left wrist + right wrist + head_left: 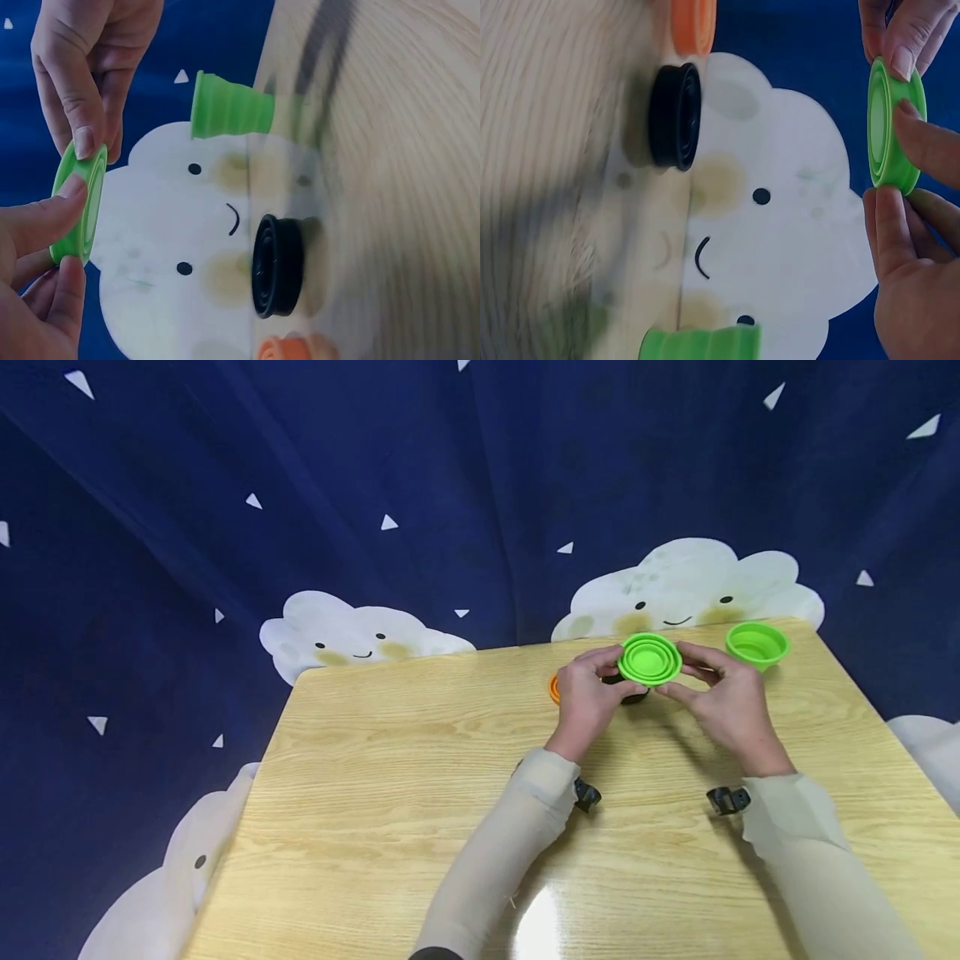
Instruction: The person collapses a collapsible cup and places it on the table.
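Both hands hold a collapsed green folding cup point(649, 659) up above the far right part of the table. My left hand point(589, 693) pinches its left edge between thumb and fingers, and my right hand point(723, 697) pinches the right edge. Flattened into concentric rings, the cup shows edge-on in the left wrist view, with the thumbs on its face. Below it on the table sits a black collapsed cup point(278, 266), mostly covered by the hands in the head view. An orange collapsed cup point(694, 26) lies beside the black one, partly behind my left hand in the head view.
A second green cup point(757, 646), extended to full height, stands upright near the table's back right corner. The wooden table point(375, 777) backs onto a dark blue curtain point(420, 460) printed with clouds and white triangles.
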`<control>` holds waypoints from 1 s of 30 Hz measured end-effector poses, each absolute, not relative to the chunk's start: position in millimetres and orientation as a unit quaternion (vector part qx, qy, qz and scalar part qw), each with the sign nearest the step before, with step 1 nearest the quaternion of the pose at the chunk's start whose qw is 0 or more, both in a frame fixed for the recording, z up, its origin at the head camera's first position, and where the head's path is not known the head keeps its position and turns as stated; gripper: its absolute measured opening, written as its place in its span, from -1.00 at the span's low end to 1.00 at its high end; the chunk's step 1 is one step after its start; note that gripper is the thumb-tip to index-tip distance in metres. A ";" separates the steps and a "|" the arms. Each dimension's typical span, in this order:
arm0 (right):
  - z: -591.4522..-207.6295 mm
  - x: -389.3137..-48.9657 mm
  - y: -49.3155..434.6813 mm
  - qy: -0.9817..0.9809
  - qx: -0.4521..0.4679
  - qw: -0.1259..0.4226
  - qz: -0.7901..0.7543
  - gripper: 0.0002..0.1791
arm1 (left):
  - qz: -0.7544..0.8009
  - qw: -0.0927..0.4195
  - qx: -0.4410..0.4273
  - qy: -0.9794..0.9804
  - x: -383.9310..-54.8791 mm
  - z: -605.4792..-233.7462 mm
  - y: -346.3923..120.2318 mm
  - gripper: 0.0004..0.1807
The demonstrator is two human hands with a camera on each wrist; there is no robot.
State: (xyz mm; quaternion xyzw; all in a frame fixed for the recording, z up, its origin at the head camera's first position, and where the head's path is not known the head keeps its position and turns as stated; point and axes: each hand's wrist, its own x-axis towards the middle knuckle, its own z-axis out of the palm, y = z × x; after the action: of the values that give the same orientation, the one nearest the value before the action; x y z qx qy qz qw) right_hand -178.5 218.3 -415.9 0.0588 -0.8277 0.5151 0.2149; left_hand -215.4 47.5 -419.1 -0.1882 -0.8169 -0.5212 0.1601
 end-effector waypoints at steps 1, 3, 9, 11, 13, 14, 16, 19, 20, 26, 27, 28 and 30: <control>-416.9 -178.7 219.8 -0.830 0.056 0.214 0.512 -0.35 | -0.520 0.159 -0.187 -0.818 -215.8 -420.6 49.6 -0.39; -418.6 -178.8 222.8 -0.837 0.051 0.209 0.503 -0.35 | -0.523 0.158 -0.184 -0.817 -216.6 -424.4 53.6 -0.40; -425.1 -182.4 230.6 -0.859 0.045 0.205 0.468 -0.37 | -0.521 0.161 -0.177 -0.819 -220.5 -433.4 64.1 -0.42; -426.6 -183.8 232.6 -0.864 0.045 0.205 0.458 -0.38 | -0.521 0.160 -0.173 -0.820 -222.4 -435.4 67.4 -0.42; -427.9 -184.6 235.0 -0.866 0.046 0.203 0.455 -0.38 | -0.524 0.156 -0.169 -0.820 -224.1 -437.9 70.8 -0.42; -428.5 -185.1 236.3 -0.866 0.045 0.201 0.455 -0.38 | -0.526 0.153 -0.168 -0.820 -224.9 -439.1 72.5 -0.42; -430.3 -185.9 239.1 -0.866 0.044 0.198 0.457 -0.38 | -0.528 0.147 -0.164 -0.820 -226.2 -441.4 75.9 -0.42; -434.3 -187.8 243.5 -0.867 0.041 0.192 0.459 -0.38 | -0.525 0.140 -0.158 -0.824 -228.1 -444.6 80.4 -0.42; -435.6 -188.4 244.9 -0.868 0.039 0.190 0.458 -0.38 | -0.524 0.138 -0.156 -0.826 -228.6 -445.5 81.8 -0.42; -442.6 -191.9 251.6 -0.869 0.026 0.168 0.465 -0.38 | -0.516 0.121 -0.149 -0.835 -232.2 -452.7 90.6 -0.43; -443.9 -192.7 252.9 -0.869 0.024 0.165 0.466 -0.38 | -0.514 0.119 -0.148 -0.837 -233.1 -454.1 92.3 -0.43; -445.2 -193.4 254.2 -0.870 0.021 0.161 0.466 -0.37 | -0.511 0.119 -0.148 -0.838 -234.0 -455.6 94.1 -0.43; -448.0 -195.0 256.4 -0.872 0.017 0.156 0.463 -0.37 | -0.513 0.117 -0.146 -0.838 -236.0 -458.5 97.2 -0.43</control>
State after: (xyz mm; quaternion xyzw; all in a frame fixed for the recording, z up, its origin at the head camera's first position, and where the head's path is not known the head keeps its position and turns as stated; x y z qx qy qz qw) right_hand -195.0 256.4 -448.0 0.0171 -0.8722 0.4633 0.1561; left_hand -236.0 97.2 -458.5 -0.1460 -0.8379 -0.5128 0.1166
